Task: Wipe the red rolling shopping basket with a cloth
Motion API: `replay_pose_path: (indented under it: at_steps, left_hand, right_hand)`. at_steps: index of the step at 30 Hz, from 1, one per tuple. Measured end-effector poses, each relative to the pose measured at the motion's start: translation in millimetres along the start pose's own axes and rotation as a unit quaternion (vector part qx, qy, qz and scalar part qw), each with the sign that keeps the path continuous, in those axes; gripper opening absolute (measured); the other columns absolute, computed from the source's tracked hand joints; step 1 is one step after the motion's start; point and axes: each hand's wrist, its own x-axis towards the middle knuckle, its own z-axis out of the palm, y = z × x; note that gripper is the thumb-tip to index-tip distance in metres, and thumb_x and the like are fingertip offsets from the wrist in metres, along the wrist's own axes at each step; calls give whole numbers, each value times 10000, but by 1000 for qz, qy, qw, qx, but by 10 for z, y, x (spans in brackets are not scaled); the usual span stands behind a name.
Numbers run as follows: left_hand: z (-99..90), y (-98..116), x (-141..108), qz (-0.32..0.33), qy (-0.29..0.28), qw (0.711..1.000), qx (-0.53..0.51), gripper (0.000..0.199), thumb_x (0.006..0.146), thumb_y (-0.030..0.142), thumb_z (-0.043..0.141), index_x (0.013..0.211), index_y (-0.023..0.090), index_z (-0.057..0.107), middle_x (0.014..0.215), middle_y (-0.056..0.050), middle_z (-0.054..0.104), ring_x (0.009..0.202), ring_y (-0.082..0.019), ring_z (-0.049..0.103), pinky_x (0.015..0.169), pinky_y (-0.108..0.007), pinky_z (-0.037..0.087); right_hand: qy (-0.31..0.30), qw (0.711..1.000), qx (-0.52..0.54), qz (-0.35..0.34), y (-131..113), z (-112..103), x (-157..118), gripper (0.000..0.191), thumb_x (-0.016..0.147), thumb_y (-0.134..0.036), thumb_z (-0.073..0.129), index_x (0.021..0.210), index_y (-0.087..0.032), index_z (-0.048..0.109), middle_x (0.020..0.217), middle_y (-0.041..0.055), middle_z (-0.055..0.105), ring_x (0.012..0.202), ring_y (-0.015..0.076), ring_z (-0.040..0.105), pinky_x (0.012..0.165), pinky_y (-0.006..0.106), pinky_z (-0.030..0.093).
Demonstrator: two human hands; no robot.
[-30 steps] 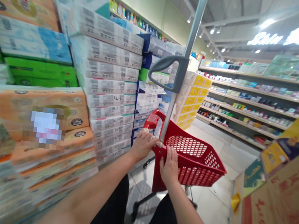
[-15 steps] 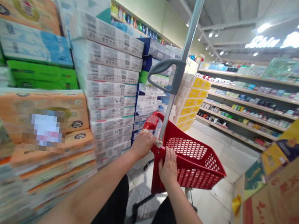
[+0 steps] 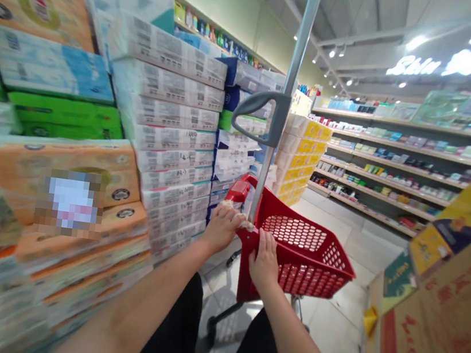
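A red plastic shopping cart (image 3: 306,261) with perforated basket sides stands in front of me. My left hand (image 3: 224,227) is wrapped over its handle, fingers curled round the bar. On the cart's near edge, to the right, rests my right hand (image 3: 266,258), its fingers bent over the red rim and close together. Between and beyond the hands a metal pole (image 3: 300,46) rises from the cart, with a grey loop handle (image 3: 277,121) on it. Inside the basket no goods show.
Stacks of white tissue packs (image 3: 170,81) and orange packs (image 3: 62,177) line the left side. Cardboard boxes (image 3: 452,309) stand close on the right. Shelves of small products (image 3: 393,162) run across the back, beyond a tiled floor (image 3: 327,333).
Almost nothing differs. The cart and both hands sit very slightly further left and up in view, and the hands keep their hold.
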Motion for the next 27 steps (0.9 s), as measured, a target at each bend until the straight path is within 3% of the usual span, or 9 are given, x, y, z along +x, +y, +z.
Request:
replay_pose_path:
  at_steps: [3, 8, 15, 19, 22, 27]
  left_hand:
    - [-45, -1, 40, -11, -10, 1000, -4, 278, 891, 280, 532, 1165, 255, 575, 1115, -61, 602, 1099, -249, 478, 1006, -467, 320]
    - [-73, -6, 7, 25, -5, 1000, 0, 318, 927, 402, 488, 1199, 266, 582, 1157, -65, 596, 1143, -246, 470, 1040, -464, 295]
    - [-58, -10, 303, -49, -50, 997, 32, 262, 947, 268, 437, 839, 202, 667, 802, -62, 641, 875, -222, 572, 857, -414, 399]
    - [-4, -48, 103, -5, -10, 1000, 26, 203, 928, 265, 483, 1046, 228, 645, 1031, -67, 643, 1042, -235, 537, 981, -439, 361]
    - [34, -69, -40, 20, 14, 999, 29, 304, 902, 265, 536, 1203, 261, 578, 1184, -70, 596, 1168, -260, 468, 1039, -472, 316]
    - [18, -96, 127, -19, -37, 998, 35, 163, 904, 285, 532, 1028, 240, 629, 1014, -57, 631, 1030, -242, 530, 967, -444, 376]
  right_hand:
    - [-12, 1000, -3, -1, 0, 4, 28, 662, 805, -95, 419, 1455, -94, 299, 1433, 146, 397, 1390, 258, 266, 1150, 476, 295]
    - [-9, 1000, -7, 1, -3, 0, -6, 662, 809, -98, 419, 1459, -98, 298, 1441, 147, 389, 1392, 258, 258, 1152, 476, 292]
    - [-20, 1000, -2, -1, -54, 4, 17, 660, 815, -100, 407, 1464, -85, 288, 1443, 164, 390, 1392, 273, 267, 1144, 500, 294]
    - [-25, 1000, -6, 2, -74, -1, 7, 663, 812, -95, 409, 1463, -71, 286, 1455, 162, 376, 1400, 274, 253, 1154, 488, 279]
    - [-30, 1000, -7, 4, -88, -20, -3, 677, 802, -95, 418, 1465, -67, 282, 1460, 158, 369, 1398, 280, 250, 1159, 488, 269]
    - [-41, 999, -1, 12, -116, -16, 46, 682, 801, -93, 410, 1469, -74, 274, 1457, 160, 375, 1393, 279, 269, 1153, 488, 278]
